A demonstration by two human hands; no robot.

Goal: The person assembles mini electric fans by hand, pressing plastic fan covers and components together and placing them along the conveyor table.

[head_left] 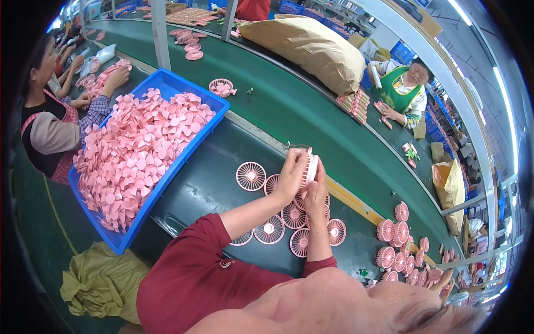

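Note:
Upright between my hands is a pink slatted fan housing [310,168], seen nearly edge-on. My left hand [291,177] grips its left side, with fingers curled near the top. On the other side my right hand [316,196] closes around the lower edge. A thin dark wire [298,146] shows by my left fingertips; where it joins is hidden. Beneath and around my hands lie several round pink fan grilles [269,229] on the dark work surface, some overlapping. One grille [251,176] lies just left of my left hand.
A blue bin [162,189] heaped with pink fan blades [139,153] stands at left. Assembled pink fan heads [399,234] cluster at right. Beyond runs a green conveyor [267,119] carrying a fan part [221,87]. Co-workers sit at left and across; a large paper sack [306,47] lies at the back.

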